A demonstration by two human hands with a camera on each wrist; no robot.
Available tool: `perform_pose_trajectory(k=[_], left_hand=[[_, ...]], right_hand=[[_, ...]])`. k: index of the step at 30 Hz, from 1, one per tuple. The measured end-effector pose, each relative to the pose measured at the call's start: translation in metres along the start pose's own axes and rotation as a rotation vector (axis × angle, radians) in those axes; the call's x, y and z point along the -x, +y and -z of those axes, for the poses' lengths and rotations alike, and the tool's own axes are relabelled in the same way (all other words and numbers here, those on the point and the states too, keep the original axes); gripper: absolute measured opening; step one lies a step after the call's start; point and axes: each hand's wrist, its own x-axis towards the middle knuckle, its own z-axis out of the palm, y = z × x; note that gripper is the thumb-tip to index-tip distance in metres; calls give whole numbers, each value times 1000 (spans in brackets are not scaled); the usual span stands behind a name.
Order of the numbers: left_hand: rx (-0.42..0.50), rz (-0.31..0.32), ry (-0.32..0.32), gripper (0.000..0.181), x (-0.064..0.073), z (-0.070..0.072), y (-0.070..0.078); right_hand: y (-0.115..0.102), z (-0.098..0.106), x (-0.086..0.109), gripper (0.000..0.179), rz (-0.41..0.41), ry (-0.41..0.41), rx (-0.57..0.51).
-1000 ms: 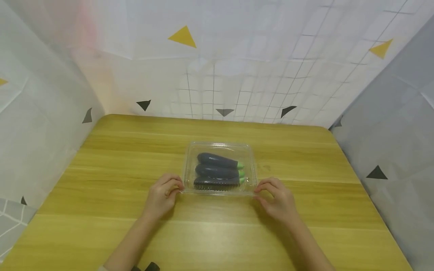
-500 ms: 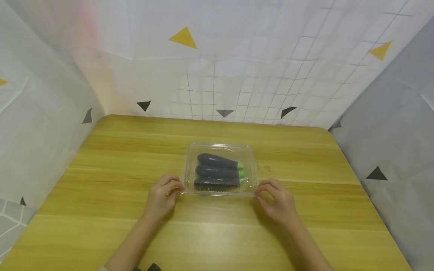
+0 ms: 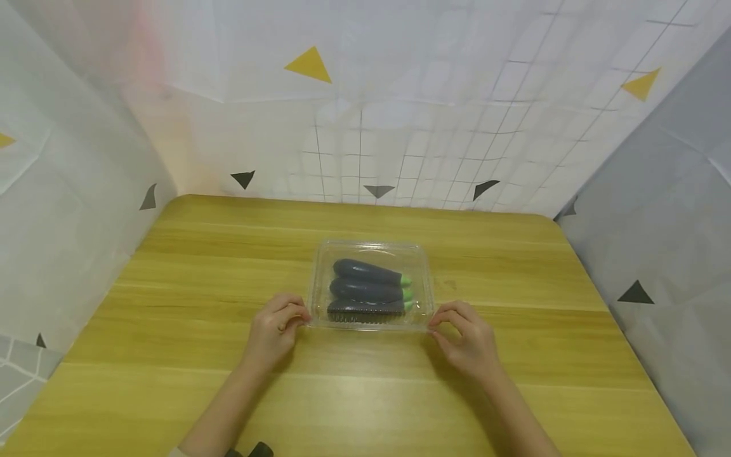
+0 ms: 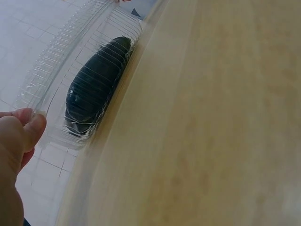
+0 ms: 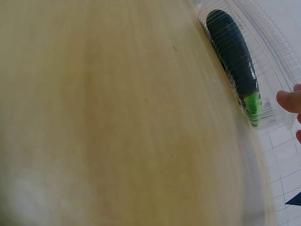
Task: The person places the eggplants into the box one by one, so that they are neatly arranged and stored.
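Note:
A clear plastic clamshell box sits on the wooden table, its lid over the base. Inside lie three dark purple eggplants side by side, green stem ends pointing right. My left hand pinches the front left corner of the rim between thumb and fingers; the left wrist view shows the thumb against the clear edge. At the front right corner, my right hand pinches the rim likewise. In the right wrist view its thumb meets the rim, while the other fingers are partly cut off by the frame.
The wooden table spreads around the box on all sides. White sheets with triangles and grid lines hang behind it and at both sides. A small black object shows at the bottom edge near the left forearm.

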Motion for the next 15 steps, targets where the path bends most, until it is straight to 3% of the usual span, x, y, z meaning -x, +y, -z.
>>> perform_pose_trajectory(k=[10, 15], left_hand=[[-116, -28, -77, 26, 5, -3, -1], [-99, -23, -33, 25, 7, -6, 1]], right_hand=[[-1, 1, 1, 26, 5, 5, 0], [-1, 0, 1, 27, 2, 3, 1]])
